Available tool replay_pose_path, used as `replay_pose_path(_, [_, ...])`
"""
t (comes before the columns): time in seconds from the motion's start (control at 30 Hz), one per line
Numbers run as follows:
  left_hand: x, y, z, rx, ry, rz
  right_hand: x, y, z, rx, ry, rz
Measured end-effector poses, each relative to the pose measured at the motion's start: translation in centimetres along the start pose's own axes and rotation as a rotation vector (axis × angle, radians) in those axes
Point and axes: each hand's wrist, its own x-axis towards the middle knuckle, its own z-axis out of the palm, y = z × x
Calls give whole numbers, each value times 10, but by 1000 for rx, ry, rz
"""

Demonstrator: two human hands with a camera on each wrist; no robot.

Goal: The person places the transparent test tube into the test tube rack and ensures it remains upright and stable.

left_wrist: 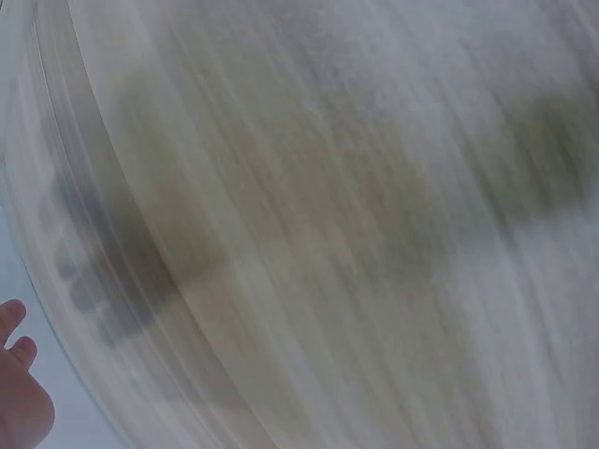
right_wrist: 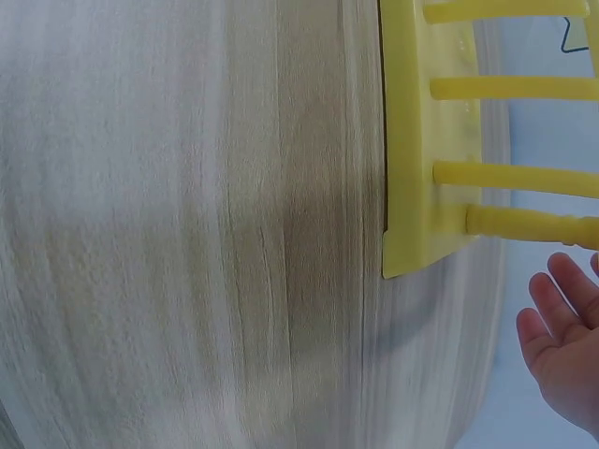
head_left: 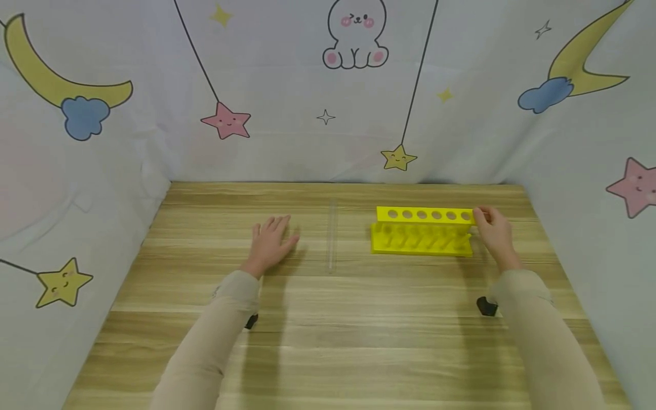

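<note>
A yellow test tube rack (head_left: pixel 422 230) with a row of round holes stands on the wooden table (head_left: pixel 328 341), right of centre. My right hand (head_left: pixel 491 226) is at the rack's right end, fingertips up against the top plate. In the right wrist view the rack (right_wrist: pixel 416 140) and its pegs show, and the right hand (right_wrist: pixel 562 341) has straight fingers just clear of it. A clear glass tube (head_left: pixel 331 236) lies on the table left of the rack. My left hand (head_left: pixel 273 238) rests flat on the table left of the tube, holding nothing. The left wrist view is blurred, and only an edge of the left hand (left_wrist: pixel 19 393) shows.
Cloth walls printed with moons, stars and a bunny (head_left: pixel 356 34) close in the table at the back and on both sides. Bare wood stretches between the hands and towards the near edge. Small black wrist mounts (head_left: pixel 486 306) sit under both sleeves.
</note>
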Motion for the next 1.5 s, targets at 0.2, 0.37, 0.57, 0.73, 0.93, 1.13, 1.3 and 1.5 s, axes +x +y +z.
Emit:
replay_pose_path(0.2, [2,6,2,-33,11,-2,2,-1,3,32,25,30])
replay_pose_path(0.37, [4,12,5,-54,15,-6,4,-3,6,70,43,75])
replay_pose_path(0.57, [5,20,8,-79,5,-7,7,-3,10,85,63,104])
replay_pose_path(0.73, [6,23,10,-102,11,-3,8,-3,12,83,45,110])
replay_pose_path(0.93, [8,27,13,-118,4,-12,8,-3,14,104,37,133])
replay_pose_path(1.13, [11,34,16,-132,-7,-29,9,-2,17,119,68,174])
replay_pose_path(1.3, [12,38,21,-150,-10,-31,8,-3,19,198,67,225])
replay_pose_path(1.5, [14,41,26,-168,7,-28,8,-5,20,234,63,228])
